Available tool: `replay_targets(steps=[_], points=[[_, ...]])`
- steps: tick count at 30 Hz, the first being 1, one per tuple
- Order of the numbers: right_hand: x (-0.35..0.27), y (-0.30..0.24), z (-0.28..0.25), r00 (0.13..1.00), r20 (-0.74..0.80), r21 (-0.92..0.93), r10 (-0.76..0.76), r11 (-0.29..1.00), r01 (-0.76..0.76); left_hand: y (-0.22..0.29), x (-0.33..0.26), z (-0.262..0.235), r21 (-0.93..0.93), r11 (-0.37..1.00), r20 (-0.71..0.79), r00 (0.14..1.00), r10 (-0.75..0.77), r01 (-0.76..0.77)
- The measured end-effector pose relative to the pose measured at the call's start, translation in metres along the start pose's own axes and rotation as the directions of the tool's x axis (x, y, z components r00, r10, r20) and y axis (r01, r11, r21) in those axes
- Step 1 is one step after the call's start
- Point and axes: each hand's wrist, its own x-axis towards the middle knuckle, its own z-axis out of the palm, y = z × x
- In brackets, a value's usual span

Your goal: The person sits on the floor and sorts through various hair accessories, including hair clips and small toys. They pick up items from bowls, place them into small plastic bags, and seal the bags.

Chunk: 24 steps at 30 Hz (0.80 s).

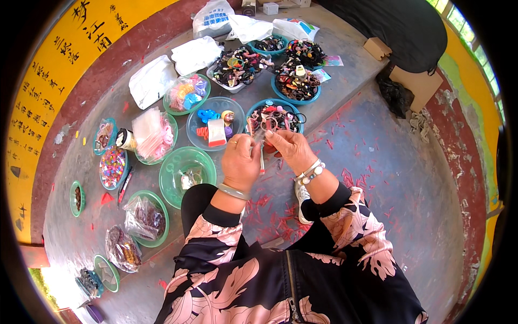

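Head view: left fingers (pixel 249 143) and right fingers (pixel 275 140) nearly closed, in a pinch on a thin pale strip (pixel 262 162).

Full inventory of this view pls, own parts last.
Green bowls: 6, green, left
Blue bowls: 5+, blue, left and far centre
Clear bowl: 1, bluish, centre
White box: 1, white, far centre
Hair ties: many, mostly black, far containers
White bags: 4+, white, far
Packets: several, pinkish, green bowl
Small pieces: many, multicoloured, blue bowl
Clear bags: 2, brown contents, lower left
Tool: 1, red-black, left
Red scraps: many, red, floor
Black bag: 1, black, right
Black cover: 1, black, far right
Cardboard: 2, brown, right
Held piece: 1, pinkish, unclear, centre
Shoe: 1, white, centre
Sleeves: 2, black-pink, bottom
Left hand: 1, bare, centre
Right hand: 1, bare, centre
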Motion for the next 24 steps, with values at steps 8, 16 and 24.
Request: replay_targets(steps=[8,16,24], points=[[0.004,0.003,-0.006,0.997,-0.008,0.098,0.071,0.993,-0.070,0.006,-0.004,0.003,0.034,0.996,0.028,0.996,0.083,-0.084],[0.014,0.006,-0.023,0.989,-0.016,-0.381,-0.150,0.915,0.133,0.015,-0.002,0.000,-0.106,0.967,0.175,0.953,0.247,-0.231],[0.009,-0.011,-0.053,0.944,0.309,-0.322,-0.116,0.921,0.218,-0.003,0.007,-0.012,-0.559,0.579,0.618,0.764,-0.186,0.593]])
